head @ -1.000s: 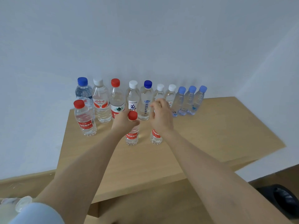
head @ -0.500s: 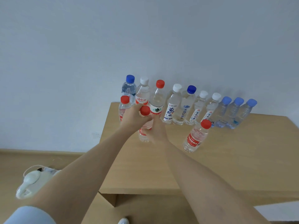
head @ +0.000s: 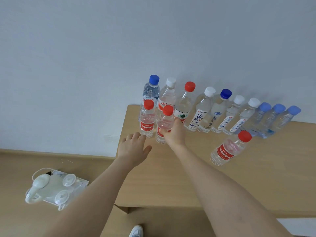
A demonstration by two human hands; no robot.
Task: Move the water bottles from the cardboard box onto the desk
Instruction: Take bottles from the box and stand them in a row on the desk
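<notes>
On the wooden desk point(head: 256, 177) a row of several water bottles point(head: 203, 110) stands along the wall. My right hand point(head: 173, 132) grips a small red-capped bottle point(head: 165, 122) standing near the desk's left end, beside another small red-capped bottle point(head: 147, 118). A third one point(head: 229, 147) stands apart to the right. My left hand point(head: 134, 148) hovers open just in front of the left bottles, holding nothing. A cardboard box flap point(head: 119, 218) shows at the bottom, under the desk edge.
A white bundle of plastic parts and cable point(head: 51, 187) lies on the floor at the left. A wall socket point(head: 110, 138) sits low on the wall. A shoe tip point(head: 136, 231) shows at the bottom edge.
My left hand let go of the red-capped bottle and drew back, open. My right hand now grips that bottle beside the leftmost small one. The view swung left and down.
</notes>
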